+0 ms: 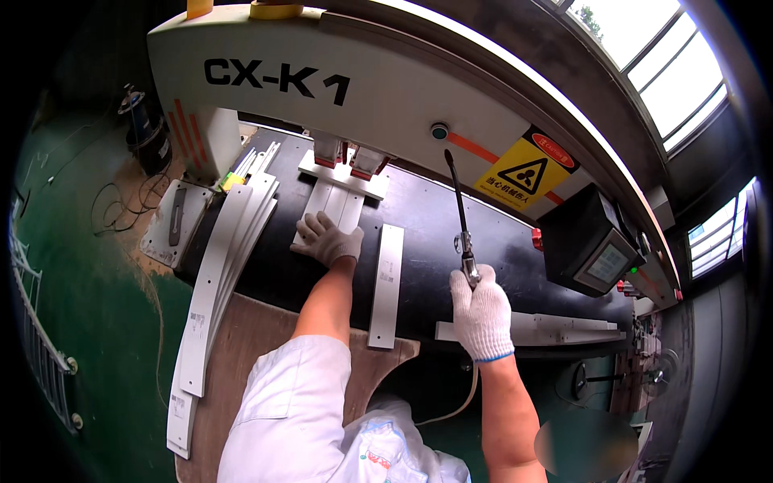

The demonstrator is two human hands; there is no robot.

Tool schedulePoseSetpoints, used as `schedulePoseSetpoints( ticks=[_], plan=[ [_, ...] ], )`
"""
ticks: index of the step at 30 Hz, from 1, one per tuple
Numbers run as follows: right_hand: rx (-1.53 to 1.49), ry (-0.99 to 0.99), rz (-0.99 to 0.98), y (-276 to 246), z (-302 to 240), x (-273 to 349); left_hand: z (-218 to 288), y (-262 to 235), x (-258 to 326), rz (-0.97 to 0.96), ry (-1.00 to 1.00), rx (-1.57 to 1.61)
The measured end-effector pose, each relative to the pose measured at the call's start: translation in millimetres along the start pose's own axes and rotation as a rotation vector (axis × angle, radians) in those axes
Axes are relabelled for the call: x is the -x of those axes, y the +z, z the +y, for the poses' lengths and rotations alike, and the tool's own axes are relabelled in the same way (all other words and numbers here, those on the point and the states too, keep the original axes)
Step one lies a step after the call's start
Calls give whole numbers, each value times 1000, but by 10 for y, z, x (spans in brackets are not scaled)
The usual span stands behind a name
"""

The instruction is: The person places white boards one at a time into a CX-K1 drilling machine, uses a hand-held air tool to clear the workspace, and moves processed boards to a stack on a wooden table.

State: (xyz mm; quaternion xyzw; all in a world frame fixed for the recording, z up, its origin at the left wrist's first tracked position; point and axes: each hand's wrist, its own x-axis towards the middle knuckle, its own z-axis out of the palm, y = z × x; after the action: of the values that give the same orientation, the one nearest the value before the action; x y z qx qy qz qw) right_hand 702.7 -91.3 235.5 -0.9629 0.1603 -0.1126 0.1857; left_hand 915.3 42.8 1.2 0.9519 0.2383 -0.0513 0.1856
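My left hand [330, 240], in a white knitted glove, lies with its fingers spread on white boards [345, 208] side by side. Their far ends meet a white crosspiece [366, 187] beneath the machine's red-edged heads [369, 163]. In my gloved right hand [485, 315] is an air blow gun [466, 256], its long dark nozzle pointing up and away from me. A pale hose hangs below that hand. Between my hands, a single white board [388, 286] lies apart from the others on the black table [431, 266].
Long, slightly curved white boards [233, 229] are piled at the left edge. More white strips [555, 328] lie along the front edge at right. The machine's white beam [394, 88] spans the far side, with a control screen [605, 264] hanging at right. A brown board [262, 338] is nearest me.
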Motion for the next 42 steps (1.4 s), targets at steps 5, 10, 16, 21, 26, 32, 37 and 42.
schedulePoseSetpoints(
  ticks=[5,10,16,21,26,32,37,42],
  plan=[
    [140,56,-32,70,-30,-405,63,-8,47,27,3,0],
    [44,58,-68,40,-99,-260,-14,56,17,106,-11,27],
    [29,61,-148,125,343,330,58,6,87,47,-14,-40],
    [-8,169,-309,224,849,1004,107,84,127,74,10,-37],
    [-21,363,-494,200,1296,1765,-90,426,-100,214,408,-10],
    [-82,613,-617,369,1705,2528,-264,532,-391,158,934,18],
    [-179,599,-786,514,1676,2661,-385,666,-486,201,1094,74],
    [-231,607,-749,422,1703,2521,-340,565,-425,217,1123,109]
  ],
)
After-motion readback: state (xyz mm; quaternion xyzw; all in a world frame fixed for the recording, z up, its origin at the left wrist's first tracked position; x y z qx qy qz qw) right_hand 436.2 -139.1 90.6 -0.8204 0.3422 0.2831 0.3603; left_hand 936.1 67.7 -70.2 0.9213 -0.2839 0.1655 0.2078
